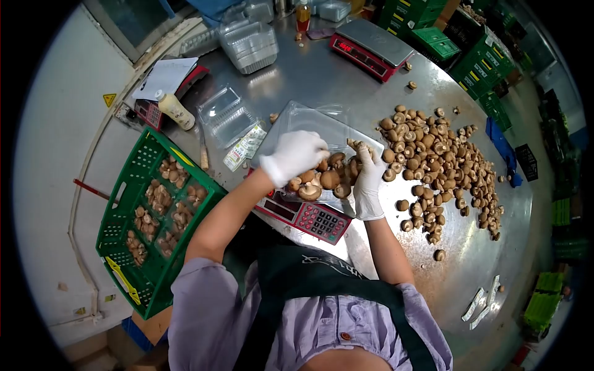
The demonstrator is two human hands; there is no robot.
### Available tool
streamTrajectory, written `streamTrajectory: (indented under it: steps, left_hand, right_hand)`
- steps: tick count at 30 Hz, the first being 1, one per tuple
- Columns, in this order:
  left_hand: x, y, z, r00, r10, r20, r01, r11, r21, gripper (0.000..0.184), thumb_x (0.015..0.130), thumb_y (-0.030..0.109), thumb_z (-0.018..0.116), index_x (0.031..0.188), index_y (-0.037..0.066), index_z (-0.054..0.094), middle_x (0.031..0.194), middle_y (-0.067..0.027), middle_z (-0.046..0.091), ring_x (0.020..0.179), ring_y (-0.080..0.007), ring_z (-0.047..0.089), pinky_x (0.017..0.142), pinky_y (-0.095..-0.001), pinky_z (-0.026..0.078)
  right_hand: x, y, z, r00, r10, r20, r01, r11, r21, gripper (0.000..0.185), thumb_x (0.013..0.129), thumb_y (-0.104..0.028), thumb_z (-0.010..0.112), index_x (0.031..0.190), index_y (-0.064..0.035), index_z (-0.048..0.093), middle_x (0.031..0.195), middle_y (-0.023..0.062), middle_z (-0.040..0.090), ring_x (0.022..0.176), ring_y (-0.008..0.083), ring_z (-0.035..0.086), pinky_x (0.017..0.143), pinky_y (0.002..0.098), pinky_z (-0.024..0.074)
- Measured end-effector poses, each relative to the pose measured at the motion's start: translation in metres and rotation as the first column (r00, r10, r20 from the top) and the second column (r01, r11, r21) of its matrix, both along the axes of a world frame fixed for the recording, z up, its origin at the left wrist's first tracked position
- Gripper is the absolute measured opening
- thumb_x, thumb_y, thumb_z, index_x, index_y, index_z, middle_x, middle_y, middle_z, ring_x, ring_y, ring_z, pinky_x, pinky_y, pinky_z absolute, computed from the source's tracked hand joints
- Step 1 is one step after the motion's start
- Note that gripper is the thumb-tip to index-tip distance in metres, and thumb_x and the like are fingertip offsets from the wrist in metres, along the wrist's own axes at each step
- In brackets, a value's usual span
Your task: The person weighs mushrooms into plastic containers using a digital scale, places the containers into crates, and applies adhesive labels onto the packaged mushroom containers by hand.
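Observation:
Brown mushrooms (pixel 329 180) lie in a clear plastic tray on a red scale (pixel 312 221) in front of me. My left hand (pixel 296 154), in a white glove, is over the tray's left side, its fingers bent down by the mushrooms; what its fingertips hold, if anything, is too small to tell. At the tray's right side my right hand (pixel 369 182), also gloved, has its fingers closed round a mushroom (pixel 359 146) held upright. A clear lid (pixel 309 123) extends behind the tray.
Loose mushrooms (pixel 433 154) are heaped on the metal table (pixel 396 272) at the right. A green crate (pixel 114 216) with packed mushrooms stands left. Behind are empty clear boxes (pixel 249 46), a bottle (pixel 176 111), labels (pixel 245 147) and another scale (pixel 373 46).

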State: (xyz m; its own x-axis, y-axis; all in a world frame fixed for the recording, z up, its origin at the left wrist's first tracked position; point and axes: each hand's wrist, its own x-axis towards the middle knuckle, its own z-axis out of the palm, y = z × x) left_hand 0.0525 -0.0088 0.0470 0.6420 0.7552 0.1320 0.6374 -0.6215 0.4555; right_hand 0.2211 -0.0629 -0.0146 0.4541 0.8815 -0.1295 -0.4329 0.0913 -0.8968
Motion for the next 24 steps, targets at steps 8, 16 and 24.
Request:
streamTrajectory:
  steps: [8, 16, 24]
  left_hand:
    - [0.058, 0.012, -0.025, 0.882, -0.032, -0.470, 0.136, 0.972, 0.190, 0.012, 0.069, 0.017, 0.059, 0.068, 0.009, 0.068, 0.067, -0.0134, 0.063, 0.065, -0.0293, 0.064, 0.055, -0.0383, 0.049]
    - [0.054, 0.018, -0.023, 0.870, -0.063, -0.490, 0.142, 0.982, 0.127, 0.013, 0.069, 0.016, 0.059, 0.071, 0.008, 0.068, 0.069, -0.0138, 0.064, 0.068, -0.0292, 0.065, 0.057, -0.0392, 0.049]
    - [-0.001, 0.030, -0.020, 0.997, -0.059, 0.048, 0.067, 0.981, -0.182, 0.015, 0.077, 0.016, 0.057, 0.079, 0.002, 0.062, 0.077, -0.0097, 0.060, 0.072, -0.0217, 0.058, 0.067, -0.0310, 0.046]
  right_hand:
    - [-0.001, -0.002, -0.008, 0.998, -0.017, 0.061, 0.016, 1.000, 0.009, 0.017, 0.086, -0.016, 0.060, 0.094, -0.0005, 0.061, 0.084, -0.0008, 0.061, 0.066, 0.0032, 0.048, 0.058, 0.0170, 0.0392]
    - [-0.002, -0.004, -0.003, 0.998, -0.045, 0.039, 0.044, 0.999, 0.023, 0.017, 0.086, -0.016, 0.060, 0.093, -0.0008, 0.061, 0.081, -0.0027, 0.058, 0.066, 0.0034, 0.046, 0.059, 0.0172, 0.0376]
    - [-0.001, -0.002, -0.004, 1.000, -0.018, 0.004, 0.018, 0.999, 0.028, 0.016, 0.086, -0.016, 0.060, 0.092, -0.0012, 0.061, 0.074, -0.0044, 0.054, 0.063, 0.0023, 0.044, 0.057, 0.0167, 0.0356]
